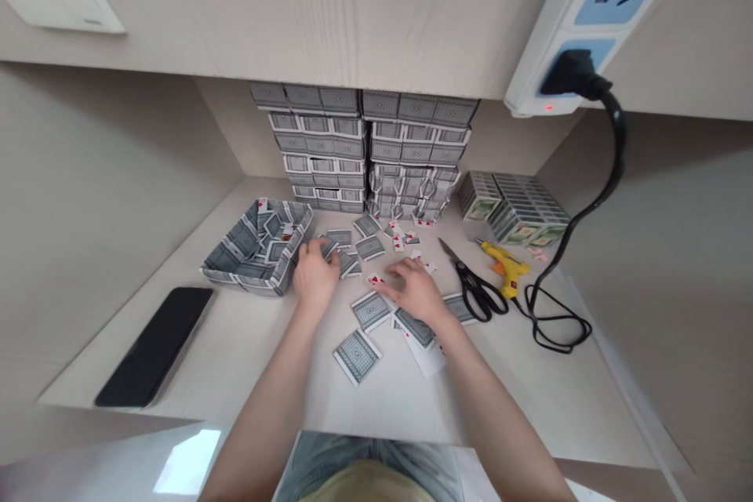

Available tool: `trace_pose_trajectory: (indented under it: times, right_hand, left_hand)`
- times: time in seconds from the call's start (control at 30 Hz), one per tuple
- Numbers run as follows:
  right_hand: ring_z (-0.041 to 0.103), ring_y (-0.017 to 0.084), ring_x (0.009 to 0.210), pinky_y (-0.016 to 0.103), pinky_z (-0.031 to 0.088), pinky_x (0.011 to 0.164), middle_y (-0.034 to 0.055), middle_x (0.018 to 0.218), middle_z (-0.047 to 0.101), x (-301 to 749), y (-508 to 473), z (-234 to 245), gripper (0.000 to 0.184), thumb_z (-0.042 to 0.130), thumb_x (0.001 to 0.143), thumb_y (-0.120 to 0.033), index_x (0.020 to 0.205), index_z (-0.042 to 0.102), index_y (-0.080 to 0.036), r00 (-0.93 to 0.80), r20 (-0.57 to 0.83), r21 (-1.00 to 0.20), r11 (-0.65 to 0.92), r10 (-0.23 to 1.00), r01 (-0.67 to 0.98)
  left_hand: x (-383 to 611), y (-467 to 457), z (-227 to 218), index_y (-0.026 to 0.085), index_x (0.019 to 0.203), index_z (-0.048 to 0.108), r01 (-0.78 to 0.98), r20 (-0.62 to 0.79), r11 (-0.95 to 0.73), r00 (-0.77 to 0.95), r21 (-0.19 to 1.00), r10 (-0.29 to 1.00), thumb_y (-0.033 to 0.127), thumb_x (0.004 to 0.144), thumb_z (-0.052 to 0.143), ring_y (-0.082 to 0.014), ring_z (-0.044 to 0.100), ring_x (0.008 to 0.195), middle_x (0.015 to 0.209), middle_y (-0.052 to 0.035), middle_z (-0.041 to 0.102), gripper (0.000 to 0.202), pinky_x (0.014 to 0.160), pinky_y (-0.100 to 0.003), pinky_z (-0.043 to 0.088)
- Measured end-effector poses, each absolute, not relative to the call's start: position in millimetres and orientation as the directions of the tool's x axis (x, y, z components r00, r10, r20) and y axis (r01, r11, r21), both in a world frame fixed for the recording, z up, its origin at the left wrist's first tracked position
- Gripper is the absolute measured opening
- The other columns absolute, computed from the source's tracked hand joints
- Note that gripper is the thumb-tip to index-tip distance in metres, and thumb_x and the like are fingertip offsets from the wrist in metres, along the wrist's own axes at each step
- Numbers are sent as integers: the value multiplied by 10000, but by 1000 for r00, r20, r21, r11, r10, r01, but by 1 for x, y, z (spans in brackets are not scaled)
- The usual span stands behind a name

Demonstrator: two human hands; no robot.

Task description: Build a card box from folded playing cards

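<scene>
My left hand (316, 274) is beside the box's right wall, its thumb and fingers curled round a folded playing card (329, 249) among other grey-backed cards. My right hand (415, 292) is to the right, thumb and fingers curved and apart, the thumb at the edge of a small red-heart card piece (375, 280). Whether it presses on that piece is hard to make out. Grey-backed cards (358, 356) lie in front of and under my right wrist. At the left stands an open box made of folded cards (235, 279), with loose folded cards inside.
Stacked card-built boxes (323, 144) stand at the back. Right of my hand lie black-handled scissors (479, 290) and a yellow glue gun (507, 265), its black cord (580, 213) looping to a power strip (565, 86). Card packs (518, 208) stand behind. A phone (156, 349) lies left.
</scene>
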State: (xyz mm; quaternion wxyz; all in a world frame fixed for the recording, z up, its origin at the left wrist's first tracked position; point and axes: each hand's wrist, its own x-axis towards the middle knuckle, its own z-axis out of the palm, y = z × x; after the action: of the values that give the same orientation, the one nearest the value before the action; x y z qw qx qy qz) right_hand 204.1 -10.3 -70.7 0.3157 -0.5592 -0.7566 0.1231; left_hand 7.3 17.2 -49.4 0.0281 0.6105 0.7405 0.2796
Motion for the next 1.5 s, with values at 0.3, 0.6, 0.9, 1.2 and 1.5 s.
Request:
trace_pose_trajectory:
  times: [0.3, 0.6, 0.9, 1.2, 1.5]
  right_hand:
    - [562, 172, 777, 301, 404, 754, 31, 776, 636, 194, -14, -71, 221, 673, 684, -250, 881, 602, -180, -164, 240, -572, 276, 957, 772]
    - [564, 172, 749, 295, 401, 733, 22, 707, 623, 191, -14, -73, 119, 612, 716, -185, 835, 604, -181, -157, 240, -546, 267, 958, 794]
    - [473, 254, 947, 372, 380, 824, 101, 958, 566, 188, -15, -73, 259, 536, 734, -193, 991, 555, -163, -61, 356, -492, 242, 933, 836]
    - [448, 264, 972, 390, 360, 839, 97, 988, 563, 188, -10, -83, 281, 543, 724, -189, 1004, 569, -167, -93, 350, -521, 276, 932, 808]
    - [449, 260, 967, 409, 346, 859, 96, 974, 560, 190, -8, -86, 255, 541, 724, -189, 975, 588, -169, -106, 350, -532, 291, 931, 795]
  left_hand:
    - [13, 18, -52, 199, 880, 612, 849, 330, -99, -93, 520, 939, 241, 773, 473, -167, 568, 735, 852, -54, 538, 180, 692, -272, 448]
    - [33, 8, -59, 203, 1161, 519, 790, 366, -493, 365, 364, 856, 242, 767, 518, -226, 391, 1195, 1208, -72, 530, 396, 1013, -412, 289]
    - [36, 7, -61, 223, 995, 619, 749, 343, -524, 406, 407, 847, 191, 786, 489, -181, 528, 1062, 1059, -45, 632, 249, 1039, -388, 267]
    - [38, 17, -71, 156, 1243, 414, 848, 384, -409, 273, 336, 882, 280, 770, 535, -239, 392, 1202, 1265, -128, 474, 504, 1040, -420, 240]
    - [39, 19, -68, 184, 1141, 465, 794, 492, -448, 220, 412, 842, 247, 751, 541, -219, 413, 1164, 1160, -90, 512, 401, 1000, -370, 317]
